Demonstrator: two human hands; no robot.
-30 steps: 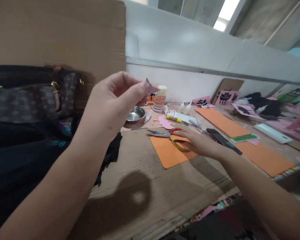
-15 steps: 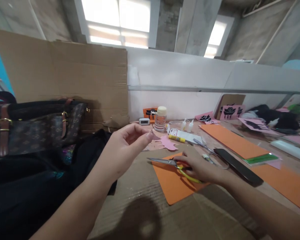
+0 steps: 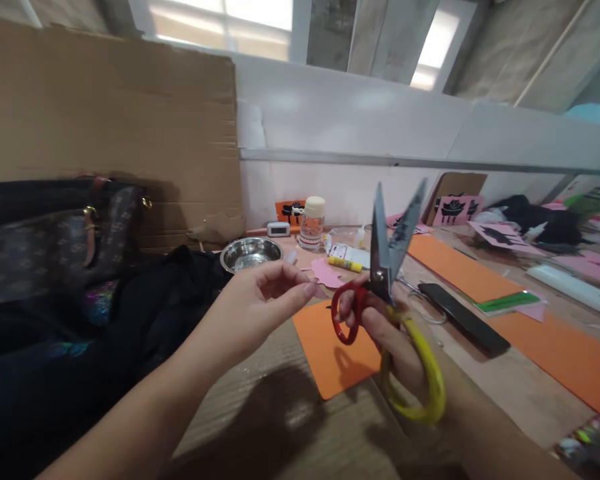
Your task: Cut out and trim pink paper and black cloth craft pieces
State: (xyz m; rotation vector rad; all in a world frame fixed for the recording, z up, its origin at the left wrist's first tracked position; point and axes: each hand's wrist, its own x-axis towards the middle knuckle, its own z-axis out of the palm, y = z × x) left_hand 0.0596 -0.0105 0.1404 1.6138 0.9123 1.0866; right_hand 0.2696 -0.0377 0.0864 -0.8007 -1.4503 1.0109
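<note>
My left hand (image 3: 260,303) is closed in a pinch at mid-view, with a small pink paper piece (image 3: 319,291) at its fingertips. In my right hand (image 3: 397,343) are scissors (image 3: 380,273) with one red and one yellow handle loop. Their blades stand apart and point upward. Beneath the scissors an orange paper sheet (image 3: 325,360) lies on brown cardboard (image 3: 245,393), partly covered by the right hand. Beyond the fingertips there is a pink paper cutout (image 3: 327,273) beside a yellow glue stick (image 3: 345,264).
A metal bowl (image 3: 251,253), a small digital display (image 3: 279,229) and a lidded bottle (image 3: 312,223) stand at the back. Dark cloth (image 3: 170,320) and a handbag (image 3: 45,253) fill the left. Rightward lie a black case (image 3: 463,320) and more orange sheets (image 3: 465,270).
My right hand has lifted the scissors off the orange sheet and turned them blades up, now spread apart. The left hand keeps its pinch. The view has shifted, and the metal bowl now shows.
</note>
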